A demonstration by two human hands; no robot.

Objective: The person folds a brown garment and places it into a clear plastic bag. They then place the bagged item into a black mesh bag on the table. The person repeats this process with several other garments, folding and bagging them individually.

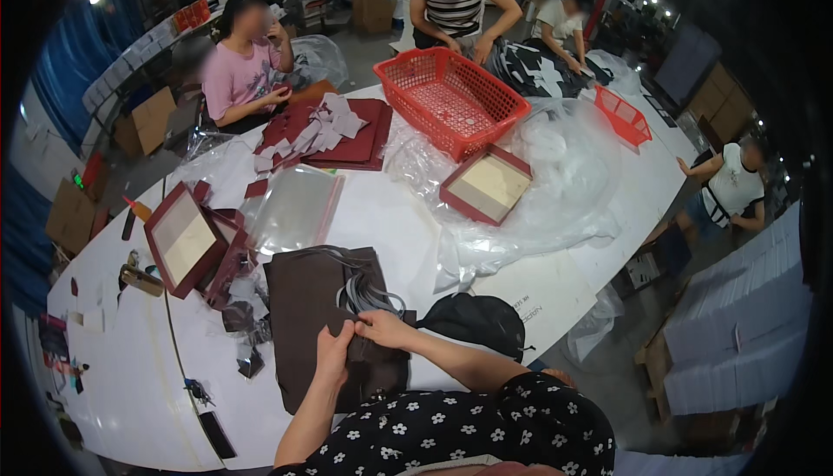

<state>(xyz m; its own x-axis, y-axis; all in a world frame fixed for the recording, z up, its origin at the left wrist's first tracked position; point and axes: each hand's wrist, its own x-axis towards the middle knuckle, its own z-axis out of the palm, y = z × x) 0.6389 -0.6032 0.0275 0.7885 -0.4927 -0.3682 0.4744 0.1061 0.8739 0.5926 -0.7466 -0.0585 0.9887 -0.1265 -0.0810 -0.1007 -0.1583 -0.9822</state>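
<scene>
Two bare hands meet above a pile of dark brown sheets (299, 337), which lies on the white surface (113, 398) directly before the person. The left hand (332, 350) and the right hand (384, 328) are nearly touching, and the fingers of both are closed in a pinch on one small dark piece (344, 315) – its exact shape I cannot tell, because it has almost the same colour as the sheets below. Just beyond the fingers, a bundle of grey strips (369, 289) lies in loose curves upon the pile.

To the right of the pile, near the right forearm, there is a black cloth article (477, 320). On the left side, one open dark red box (193, 282) leans in a tilted position over other dark red parts, and beside it are flat clear plastic sleeves (295, 207). Farther away, small pale pieces (321, 129) are scattered on a stack of dark red sheets (373, 137). A red perforated basket (401, 98) stands next to that stack – and in front of the basket another dark red box (460, 202) rests on crumpled clear plastic (555, 172).
</scene>
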